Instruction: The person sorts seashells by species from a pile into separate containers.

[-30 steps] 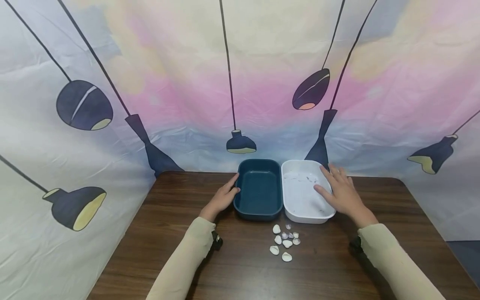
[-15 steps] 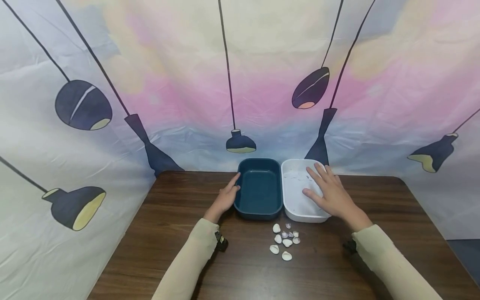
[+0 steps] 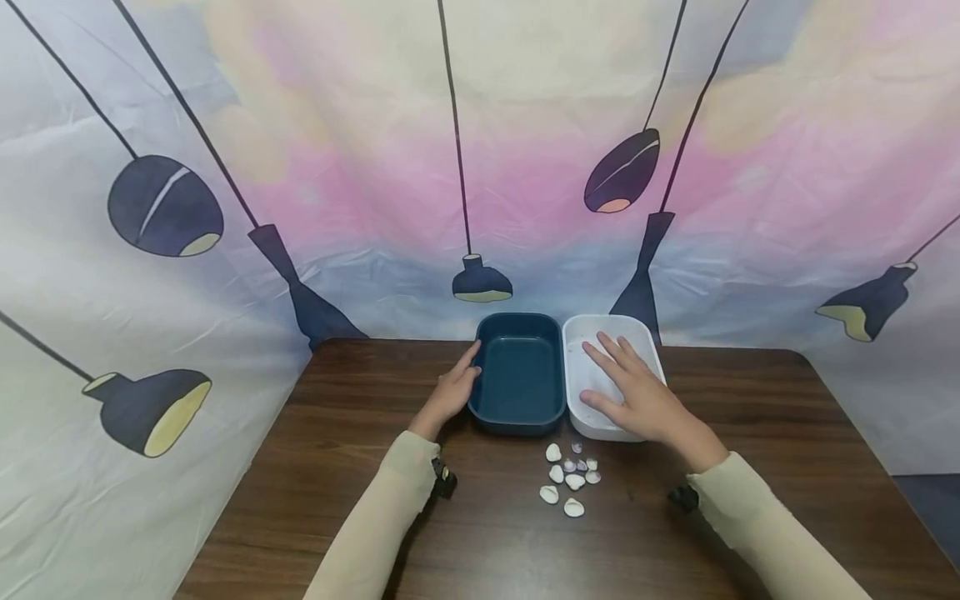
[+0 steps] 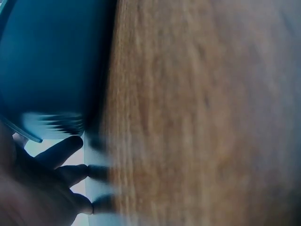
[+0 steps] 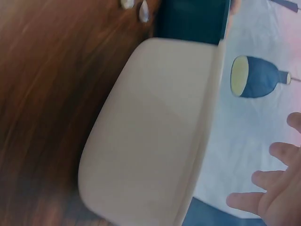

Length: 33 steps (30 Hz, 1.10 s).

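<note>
One teal tray (image 3: 519, 371) is standing against the left hand (image 3: 448, 390), whose parted fingers (image 4: 61, 153) are touching its side; the white tray (image 3: 579, 371) is sitting just beside it, beneath the right hand (image 3: 641, 400) — fingers hovering spread above it; shells (image 3: 574, 482) are lying in front on the counter (image 3: 360, 392).

**Outstretched on both sides**

The left arm (image 3: 367, 517) comes from seven o'clock, the left hand (image 3: 452, 392) pointing to one, fingers (image 4: 61, 152) extended; the right arm (image 3: 772, 521) comes from four, the right hand (image 3: 641, 402) pointing past ten, splayed.
</note>
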Motion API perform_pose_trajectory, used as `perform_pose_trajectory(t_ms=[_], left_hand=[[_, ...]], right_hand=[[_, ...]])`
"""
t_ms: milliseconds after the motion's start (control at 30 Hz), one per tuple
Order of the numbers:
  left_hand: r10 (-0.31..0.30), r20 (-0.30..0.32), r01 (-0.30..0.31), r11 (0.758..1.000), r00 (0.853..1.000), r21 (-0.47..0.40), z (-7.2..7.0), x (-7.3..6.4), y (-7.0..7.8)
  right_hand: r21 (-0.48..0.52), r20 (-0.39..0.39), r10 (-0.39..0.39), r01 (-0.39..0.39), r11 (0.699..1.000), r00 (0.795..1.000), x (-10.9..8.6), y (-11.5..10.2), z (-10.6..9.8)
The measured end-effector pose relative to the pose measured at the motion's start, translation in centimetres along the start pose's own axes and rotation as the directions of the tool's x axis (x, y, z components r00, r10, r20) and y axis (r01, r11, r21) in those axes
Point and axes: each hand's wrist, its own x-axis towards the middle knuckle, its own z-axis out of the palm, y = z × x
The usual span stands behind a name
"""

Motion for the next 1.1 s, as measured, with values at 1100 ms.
perform_pose_trajectory(t_ms=[1100], left_hand=[[0.004,0.019,-0.004,0.999,1.0,0.035,-0.3,0.0,0.3]], right_hand=[[0.169,0.175,-0.268,0.239,0.956,0.947,-1.9,-5.9,3.2]])
